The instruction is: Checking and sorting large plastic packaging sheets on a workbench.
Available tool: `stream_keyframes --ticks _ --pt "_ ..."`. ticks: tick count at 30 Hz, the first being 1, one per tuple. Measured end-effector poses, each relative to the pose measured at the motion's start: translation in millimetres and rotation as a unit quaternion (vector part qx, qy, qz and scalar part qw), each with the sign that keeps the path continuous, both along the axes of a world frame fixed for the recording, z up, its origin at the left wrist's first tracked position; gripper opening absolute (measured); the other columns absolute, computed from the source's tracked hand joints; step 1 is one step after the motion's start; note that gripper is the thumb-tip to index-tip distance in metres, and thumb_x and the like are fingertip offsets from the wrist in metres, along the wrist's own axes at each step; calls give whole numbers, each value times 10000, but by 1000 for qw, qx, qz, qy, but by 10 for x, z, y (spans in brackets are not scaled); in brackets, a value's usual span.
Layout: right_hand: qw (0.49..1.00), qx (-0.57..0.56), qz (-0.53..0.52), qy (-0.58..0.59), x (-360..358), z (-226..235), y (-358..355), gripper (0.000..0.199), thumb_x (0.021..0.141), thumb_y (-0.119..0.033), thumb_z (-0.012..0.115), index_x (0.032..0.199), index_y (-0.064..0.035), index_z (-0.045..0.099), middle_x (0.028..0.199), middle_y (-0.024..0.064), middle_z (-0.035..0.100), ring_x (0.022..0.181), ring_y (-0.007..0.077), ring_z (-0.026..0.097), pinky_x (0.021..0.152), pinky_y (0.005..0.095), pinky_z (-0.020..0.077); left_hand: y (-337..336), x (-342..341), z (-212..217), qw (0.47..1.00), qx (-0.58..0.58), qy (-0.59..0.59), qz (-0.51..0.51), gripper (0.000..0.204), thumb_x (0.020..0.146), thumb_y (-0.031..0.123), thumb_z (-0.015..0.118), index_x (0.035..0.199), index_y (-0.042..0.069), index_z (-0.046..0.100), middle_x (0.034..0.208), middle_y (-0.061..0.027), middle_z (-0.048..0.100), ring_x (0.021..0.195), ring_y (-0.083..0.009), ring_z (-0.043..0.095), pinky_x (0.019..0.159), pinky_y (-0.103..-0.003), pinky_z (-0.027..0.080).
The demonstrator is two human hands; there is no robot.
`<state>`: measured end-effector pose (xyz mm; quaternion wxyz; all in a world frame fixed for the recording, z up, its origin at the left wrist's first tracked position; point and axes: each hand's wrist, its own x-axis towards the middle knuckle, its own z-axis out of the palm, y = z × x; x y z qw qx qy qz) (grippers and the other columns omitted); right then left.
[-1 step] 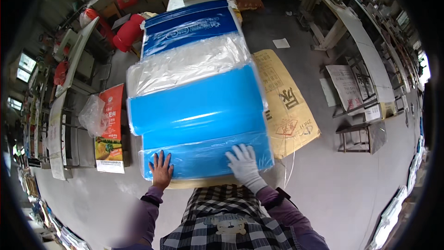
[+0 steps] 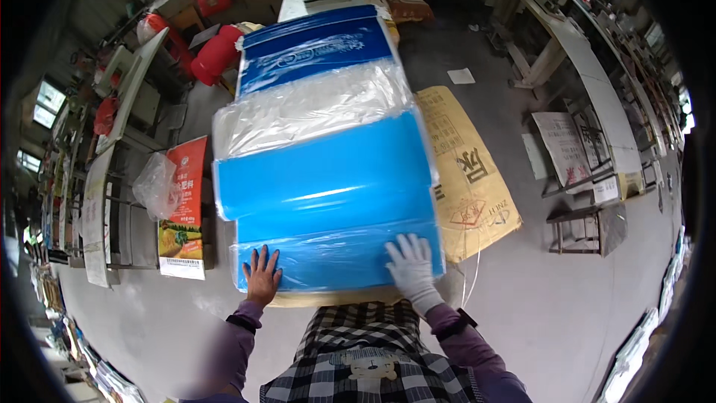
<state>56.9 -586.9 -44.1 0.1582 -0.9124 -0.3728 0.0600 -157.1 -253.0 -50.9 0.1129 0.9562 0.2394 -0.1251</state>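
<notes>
A stack of plastic sacks lies before me, overlapping in layers. Its nearest part is a light blue plastic sack (image 2: 328,186) with a glossy film. Beyond it comes a band of clear, wrinkled plastic (image 2: 313,108), then a dark blue printed section (image 2: 317,48) at the far end. My bare left hand (image 2: 262,276) lies flat on the near left part of the blue sack, fingers spread. My right hand (image 2: 412,263), in a white glove, rests flat near its right corner, fingers also apart. Neither hand grips anything.
A yellow printed sack (image 2: 477,194) sticks out at the right of the stack, with white string hanging. To the left, a red printed sack (image 2: 183,216) and a crumpled clear bag (image 2: 154,186) hang by a bench. A small stool (image 2: 578,227) and long tables (image 2: 597,97) stand right.
My gloved right hand has shifted right along the near edge of the blue sack. My left hand stays at the same spot on the sack. The whole view has moved slightly.
</notes>
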Motion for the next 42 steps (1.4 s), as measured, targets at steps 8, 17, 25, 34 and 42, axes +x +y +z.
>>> stream_keyframes --ticks 8,17,25,34,42 --pt "966 52 -252 -7 344 26 -844 465 879 -227 580 1310 -74 494 1355 181 452 1302 382 365 1078 497 291 1360 1399 566 953 42 -299 -6 314 846 135 626 1153 75 620 1159 -141 590 1075 -347 524 912 -445 444" --pt "960 23 -247 -133 -57 536 -473 231 867 -80 618 1083 -21 672 1167 181 616 960 341 631 773 396 528 2476 2163 -87 916 63 -354 175 165 731 151 739 888 101 742 985 -96 647 1010 -306 528 880 -397 442" --pt "923 145 -352 64 -160 572 -24 294 846 -39 533 1125 -4 617 1308 175 496 1252 333 444 1057 426 348 2325 2184 253 824 -190 -494 204 157 692 4 785 716 36 634 922 -103 665 869 -255 627 815 -342 495" --pt "691 452 -185 533 -11 786 1231 473 893 -84 602 1338 -7 462 1269 154 542 1186 277 518 1025 380 429 1247 1263 1190 835 -509 -198 -71 207 780 -32 732 747 28 536 869 -93 657 963 -203 653 859 -330 507" --pt "626 456 -180 607 -185 568 1324 354 921 -107 586 1264 -32 543 1154 111 617 1048 234 602 917 381 489 583 58 1317 852 -399 266 -212 129 729 19 723 811 44 626 799 -55 672 792 -182 645 757 -335 489"
